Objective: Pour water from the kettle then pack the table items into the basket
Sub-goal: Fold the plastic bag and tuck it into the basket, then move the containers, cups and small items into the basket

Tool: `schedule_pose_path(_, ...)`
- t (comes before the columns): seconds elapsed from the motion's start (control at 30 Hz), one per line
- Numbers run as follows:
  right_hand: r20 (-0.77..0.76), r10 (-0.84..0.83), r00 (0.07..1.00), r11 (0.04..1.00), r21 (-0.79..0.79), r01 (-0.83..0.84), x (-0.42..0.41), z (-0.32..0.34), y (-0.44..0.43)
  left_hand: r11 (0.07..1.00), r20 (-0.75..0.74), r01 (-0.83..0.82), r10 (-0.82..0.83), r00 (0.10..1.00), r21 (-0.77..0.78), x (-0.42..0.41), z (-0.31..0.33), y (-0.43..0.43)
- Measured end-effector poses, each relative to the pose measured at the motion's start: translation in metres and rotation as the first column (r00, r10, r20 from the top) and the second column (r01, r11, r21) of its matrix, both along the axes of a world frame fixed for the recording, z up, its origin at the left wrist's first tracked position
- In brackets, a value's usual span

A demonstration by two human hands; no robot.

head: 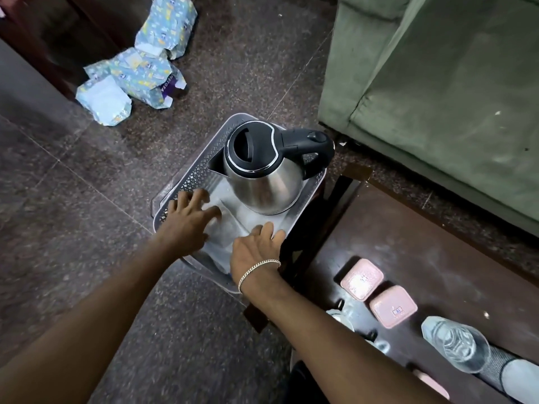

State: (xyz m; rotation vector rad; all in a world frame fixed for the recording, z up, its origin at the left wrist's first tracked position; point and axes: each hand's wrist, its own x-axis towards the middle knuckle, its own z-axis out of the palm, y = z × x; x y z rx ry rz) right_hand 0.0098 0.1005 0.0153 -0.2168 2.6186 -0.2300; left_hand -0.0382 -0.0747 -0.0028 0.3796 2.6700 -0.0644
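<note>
A steel kettle [264,176] with a black lid and handle stands upright inside a clear plastic basket [192,173] on the floor, beside the dark table. My left hand [186,220] reaches over the basket's near left rim with its fingers spread, holding nothing. My right hand [256,249], with a chain bracelet on the wrist, rests on the basket's near right rim, fingers over the edge. Two pink square containers [379,293] sit on the dark wooden table [423,258]. A clear glass [458,345] stands near them at the table's front.
A green sofa [437,97] fills the upper right, close to the table. Blue patterned packs [140,71] lie on the dark stone floor at upper left. A second glass item [344,316] sits partly behind my right forearm. A grey textured object [501,371] lies at bottom right.
</note>
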Motion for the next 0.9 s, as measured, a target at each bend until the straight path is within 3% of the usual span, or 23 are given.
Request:
schedule_pose_path(0.13, -0.153, 0.166, 0.974, 0.967, -0.166, -0.191, -0.007, -0.013, -0.003, 0.982, 0.065, 0.045, -0.058, 0.996, 0.182, 0.004, -0.007, 0.002)
schedule_pose_path(0.23, -0.037, 0.280, 0.959, 0.917, -0.285, -0.278, -0.012, -0.020, -0.007, 0.974, 0.146, -0.034, 0.001, 0.989, 0.223, 0.003, -0.006, 0.004)
schedule_pose_path(0.5, 0.087, 0.376, 0.923, 0.920, -0.153, -0.360, -0.016, -0.028, -0.004, 0.990, 0.290, -0.126, 0.103, 0.952, 0.061, 0.001, -0.005, 0.001)
schedule_pose_path(0.73, 0.060, 0.354, 0.933, 0.933, -0.089, -0.349, -0.010, -0.030, -0.006, 0.995, 0.232, -0.092, 0.097, 0.968, -0.030, 0.001, -0.005, 0.014)
schedule_pose_path(0.9, 0.053, 0.375, 0.926, 0.925, -0.090, -0.369, -0.011, -0.034, -0.005, 0.992, 0.234, -0.128, 0.128, 0.964, -0.012, 0.002, -0.002, 0.016)
